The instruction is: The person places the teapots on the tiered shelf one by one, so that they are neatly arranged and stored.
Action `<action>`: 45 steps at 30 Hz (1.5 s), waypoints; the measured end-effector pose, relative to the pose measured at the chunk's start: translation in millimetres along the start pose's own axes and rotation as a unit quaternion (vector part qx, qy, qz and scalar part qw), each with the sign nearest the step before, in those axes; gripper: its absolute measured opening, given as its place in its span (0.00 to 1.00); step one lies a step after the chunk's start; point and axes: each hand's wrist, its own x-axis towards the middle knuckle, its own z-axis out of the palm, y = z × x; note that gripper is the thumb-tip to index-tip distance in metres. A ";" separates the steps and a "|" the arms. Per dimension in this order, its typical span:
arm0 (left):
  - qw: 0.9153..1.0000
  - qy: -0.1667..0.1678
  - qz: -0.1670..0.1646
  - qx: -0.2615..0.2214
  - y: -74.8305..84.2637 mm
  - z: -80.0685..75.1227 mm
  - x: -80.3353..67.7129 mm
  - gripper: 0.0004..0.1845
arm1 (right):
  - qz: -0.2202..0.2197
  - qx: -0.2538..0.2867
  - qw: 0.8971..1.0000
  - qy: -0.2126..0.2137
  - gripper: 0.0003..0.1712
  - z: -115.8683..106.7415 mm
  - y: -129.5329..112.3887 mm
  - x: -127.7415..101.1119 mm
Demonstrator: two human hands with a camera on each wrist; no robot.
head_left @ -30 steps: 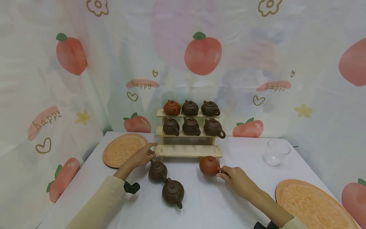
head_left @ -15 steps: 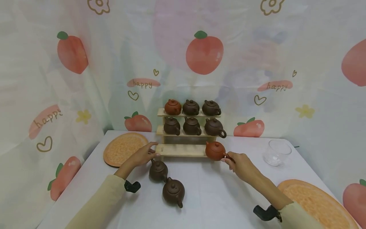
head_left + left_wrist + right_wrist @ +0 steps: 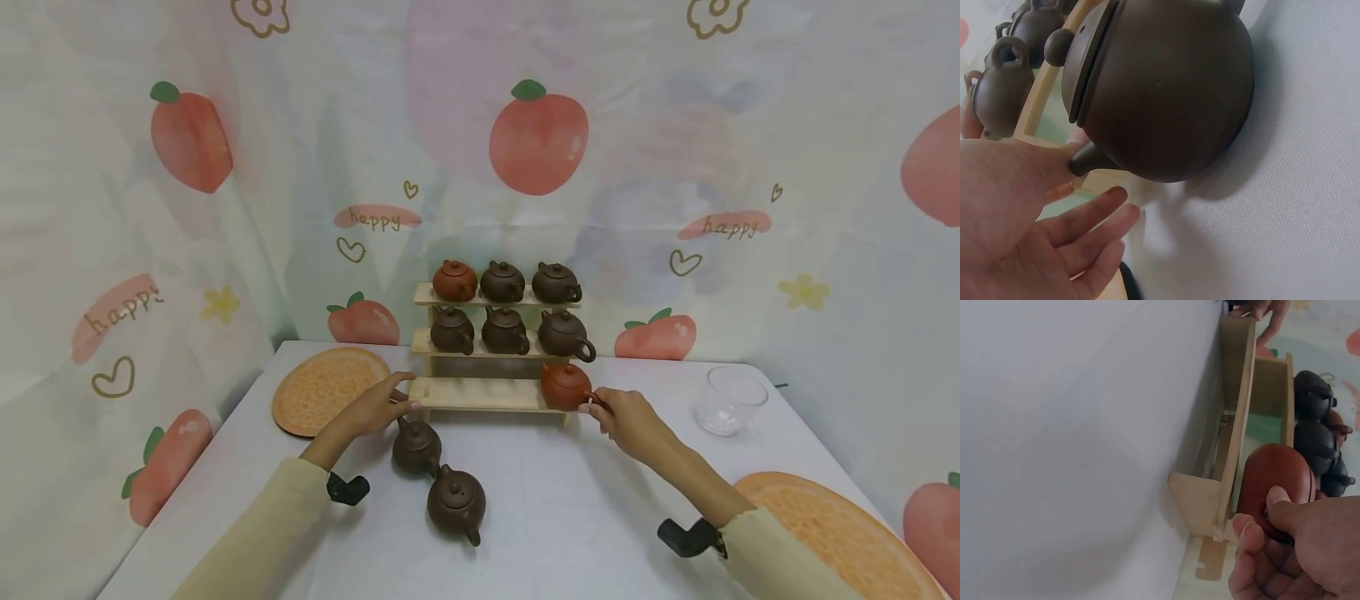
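My right hand (image 3: 630,421) pinches the handle of a reddish-brown teapot (image 3: 566,386). That teapot is at the right end of the bottom shelf of a wooden three-tier display stand (image 3: 472,394); its base seems to rest on the board. My left hand (image 3: 372,407) holds the left end of that same shelf between thumb and index finger, its other fingers loose in the left wrist view. Just below it, a dark brown teapot (image 3: 417,448) stands on the table, and a second dark teapot (image 3: 456,503) sits nearer me. The left thumb and index are partly hidden in the left wrist view.
Several teapots stand on the two upper shelves, among them a reddish one (image 3: 454,281) at top left. A round orange mat (image 3: 327,387) lies at left and a larger one (image 3: 832,533) at right. A clear glass bowl (image 3: 727,402) stands at the table's back right.
My right hand has lifted the reddish teapot from in front of the stand, up and back onto the right end of the bottom shelf. The left hand has stayed in place.
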 end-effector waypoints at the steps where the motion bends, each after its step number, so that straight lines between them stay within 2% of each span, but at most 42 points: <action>1: 1.000 0.000 0.000 0.000 0.4 -0.1 0.2 0.31 | -0.001 0.000 1.000 0.002 0.08 -0.2 0.0 0.5; 13: 1.000 -0.001 -0.013 0.001 2.3 0.7 -0.7 0.31 | 0.010 0.000 1.000 -0.006 0.08 0.7 2.5 2.2; 26: 1.000 0.000 -0.012 -0.003 2.0 1.3 -1.4 0.31 | 0.015 0.004 1.000 -0.007 0.10 1.2 5.0 3.4; 37: 1.000 -0.001 -0.015 -0.003 1.2 0.8 -1.3 0.32 | 0.001 0.002 1.000 0.011 0.12 5.8 7.0 2.2; 45: 1.000 -0.001 -0.010 -0.003 0.2 0.8 -1.4 0.32 | 0.035 0.016 0.999 0.000 0.11 8.5 6.4 -0.6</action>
